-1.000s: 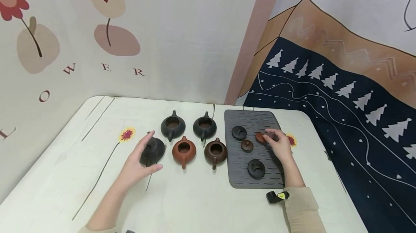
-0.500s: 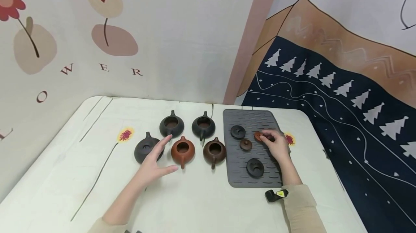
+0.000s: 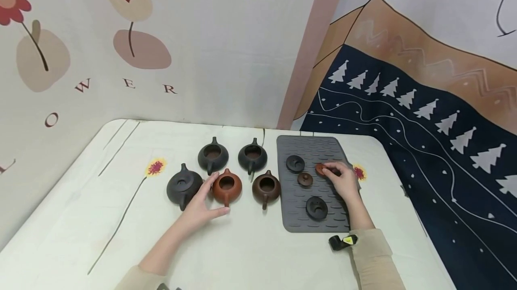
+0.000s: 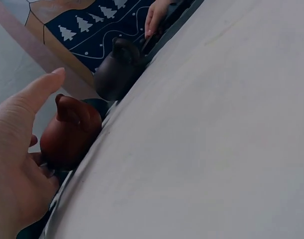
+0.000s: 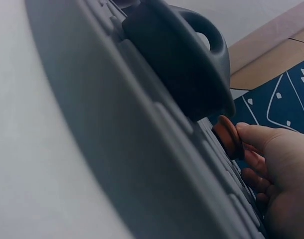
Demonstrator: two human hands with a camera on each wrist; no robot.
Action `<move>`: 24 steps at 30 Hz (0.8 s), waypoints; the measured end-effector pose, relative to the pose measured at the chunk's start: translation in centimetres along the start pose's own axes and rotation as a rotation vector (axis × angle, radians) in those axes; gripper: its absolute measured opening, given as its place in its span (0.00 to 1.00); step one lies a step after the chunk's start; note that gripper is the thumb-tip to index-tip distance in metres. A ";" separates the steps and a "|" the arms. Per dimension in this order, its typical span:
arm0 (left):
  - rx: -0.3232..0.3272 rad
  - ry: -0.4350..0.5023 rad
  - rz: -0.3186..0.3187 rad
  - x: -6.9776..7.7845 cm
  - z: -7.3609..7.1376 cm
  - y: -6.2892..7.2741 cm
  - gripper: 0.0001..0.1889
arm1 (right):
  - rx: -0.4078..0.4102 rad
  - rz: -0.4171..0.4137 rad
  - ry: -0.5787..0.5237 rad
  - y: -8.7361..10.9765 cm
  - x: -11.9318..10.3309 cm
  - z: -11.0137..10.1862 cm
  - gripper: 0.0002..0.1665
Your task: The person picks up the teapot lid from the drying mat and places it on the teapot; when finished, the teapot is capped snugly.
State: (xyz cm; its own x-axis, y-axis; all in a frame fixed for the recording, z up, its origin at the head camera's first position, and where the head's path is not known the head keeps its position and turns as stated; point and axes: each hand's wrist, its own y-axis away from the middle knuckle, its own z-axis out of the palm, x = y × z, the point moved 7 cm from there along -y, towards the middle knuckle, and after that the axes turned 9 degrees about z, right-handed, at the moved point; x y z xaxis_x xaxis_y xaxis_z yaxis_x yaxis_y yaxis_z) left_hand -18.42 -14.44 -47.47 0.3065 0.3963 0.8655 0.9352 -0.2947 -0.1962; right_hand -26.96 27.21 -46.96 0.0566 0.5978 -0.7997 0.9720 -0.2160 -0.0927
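Note:
My left hand (image 3: 199, 207) reaches around the near left side of the reddish-brown teapot (image 3: 227, 186), thumb held apart from the fingers. The left wrist view shows the thumb clear of this teapot (image 4: 70, 132), with the fingers partly hidden behind it; whether they touch cannot be seen. On the grey mat, my right hand (image 3: 343, 180) pinches the small reddish-brown lid (image 3: 320, 169) between thumb and fingers. In the right wrist view, that lid (image 5: 228, 137) is tilted on edge close to the mat. The reddish teapot stands lidless, its round opening facing up.
Left of it stands a black teapot (image 3: 183, 185) with its lid on. Two dark lidless teapots (image 3: 212, 156) stand behind, and a brown lidless teapot (image 3: 266, 189) at right. The grey mat (image 3: 291, 218) also bears a brown lid (image 3: 305, 179) and two black lids (image 3: 317, 208).
My left hand has moved right, from the lidded black teapot to the reddish-brown one. My right hand has stayed on the reddish lid, its fingers closing in on it.

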 end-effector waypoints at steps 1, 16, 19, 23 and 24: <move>0.001 -0.006 -0.003 -0.1 0.0 0.0 0.52 | 0.000 -0.002 -0.005 0.0 0.0 0.0 0.13; 0.008 -0.005 -0.017 -0.8 0.3 -0.2 0.52 | 0.030 -0.015 -0.018 0.2 -0.4 -0.4 0.12; 0.009 -0.007 -0.015 -0.8 0.3 -0.1 0.52 | 0.034 -0.016 -0.024 0.3 -0.7 -0.6 0.12; 0.010 -0.011 -0.013 -0.8 0.3 -0.1 0.51 | 0.022 -0.016 -0.041 0.4 -1.4 -0.7 0.13; 0.010 -0.011 -0.012 -0.8 0.3 -0.2 0.51 | 0.020 -0.017 -0.044 0.5 -1.6 -0.7 0.13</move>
State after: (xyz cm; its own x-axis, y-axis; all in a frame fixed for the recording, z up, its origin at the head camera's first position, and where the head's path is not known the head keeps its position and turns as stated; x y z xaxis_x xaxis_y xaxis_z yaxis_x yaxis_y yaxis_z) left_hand -18.76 -14.47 -48.26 0.2974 0.4093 0.8626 0.9405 -0.2812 -0.1908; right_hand -26.43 26.67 -45.32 0.0296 0.5672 -0.8230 0.9681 -0.2213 -0.1177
